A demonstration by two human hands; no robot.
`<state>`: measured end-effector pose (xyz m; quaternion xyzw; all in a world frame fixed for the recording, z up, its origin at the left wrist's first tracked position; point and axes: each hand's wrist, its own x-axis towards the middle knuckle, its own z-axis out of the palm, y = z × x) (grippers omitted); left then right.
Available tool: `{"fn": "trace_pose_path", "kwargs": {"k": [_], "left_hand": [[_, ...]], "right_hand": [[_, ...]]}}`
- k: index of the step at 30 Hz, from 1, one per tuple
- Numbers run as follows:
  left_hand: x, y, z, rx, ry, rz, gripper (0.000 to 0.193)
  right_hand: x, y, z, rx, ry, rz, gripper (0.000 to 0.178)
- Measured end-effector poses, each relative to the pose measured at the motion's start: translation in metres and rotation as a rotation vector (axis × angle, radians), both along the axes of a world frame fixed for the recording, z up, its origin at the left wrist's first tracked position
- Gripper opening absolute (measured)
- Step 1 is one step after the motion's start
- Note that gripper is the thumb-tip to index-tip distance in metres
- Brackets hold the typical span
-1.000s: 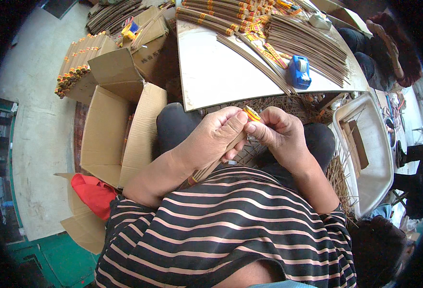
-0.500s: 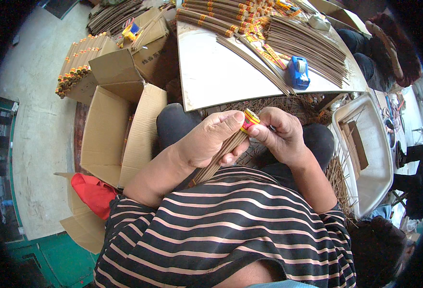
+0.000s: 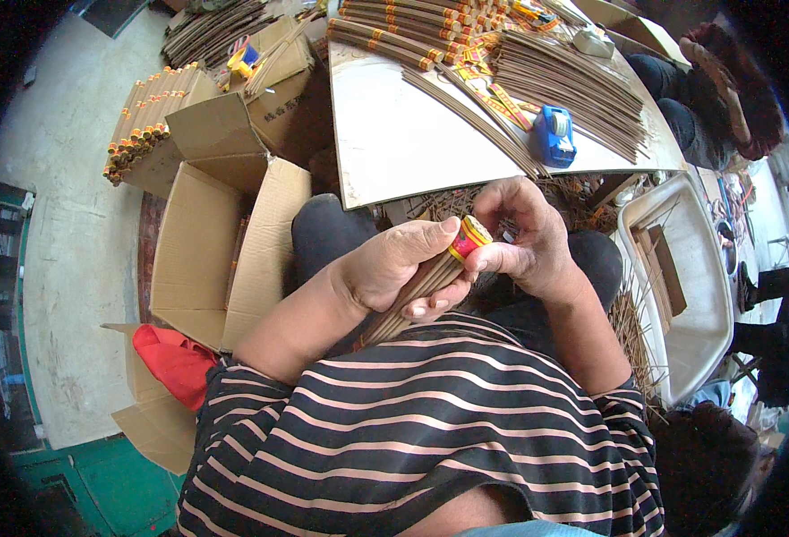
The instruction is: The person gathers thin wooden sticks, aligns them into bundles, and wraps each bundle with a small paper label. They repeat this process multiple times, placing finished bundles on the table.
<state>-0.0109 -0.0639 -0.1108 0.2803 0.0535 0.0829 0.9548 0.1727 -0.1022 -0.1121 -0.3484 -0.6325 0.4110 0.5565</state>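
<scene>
Two hands work over the lap. The left hand (image 3: 390,264) grasps one bundle of brown sticks (image 3: 421,285), tilted with its upper end toward the right; its fingers hide part of the sticks, so they cannot be counted. One red-and-yellow band (image 3: 470,240) circles that upper end. The right hand (image 3: 530,243) is loosely opened, its thumb at the band, fingers spread clear.

Just beyond, the bench (image 3: 399,143) carries one blue tape dispenser (image 3: 555,137) near its close edge, in front of many loose sticks (image 3: 573,85). Banded bundles (image 3: 394,38) overlap uncountably behind. Leftward stand one open carton (image 3: 199,246), flap raised, and one red cloth (image 3: 172,362); rightward, one white tub (image 3: 703,331).
</scene>
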Motion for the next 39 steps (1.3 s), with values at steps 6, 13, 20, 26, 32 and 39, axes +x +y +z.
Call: {"fn": "trace_pose_path", "kwargs": {"k": [6, 13, 20, 26, 32, 39], "left_hand": [[0.005, -0.001, -0.005, -0.016, -0.055, -0.01, 0.043], [0.007, -0.017, 0.008, 0.429, 0.221, 0.365, 0.036], [0.005, -0.015, 0.016, 0.809, 0.339, 0.329, 0.035], [0.007, -0.012, 0.011, 0.323, 0.278, 0.224, 0.034], [0.01, -0.009, 0.006, 0.166, 0.179, 0.15, 0.034], [0.014, -0.008, 0.004, 0.228, 0.199, 0.207, 0.035]], "right_hand": [[0.01, 0.004, 0.006, 0.236, -0.287, 0.022, 0.039], [0.009, -0.003, 0.014, 0.141, -0.414, -0.08, 0.036], [0.01, -0.012, 0.023, 0.007, -0.445, -0.061, 0.038], [0.014, -0.009, 0.017, 0.001, -0.371, -0.027, 0.035], [0.025, -0.003, 0.009, 0.08, -0.315, 0.079, 0.032], [0.028, 0.0, 0.003, 0.118, -0.3, 0.066, 0.027]]}}
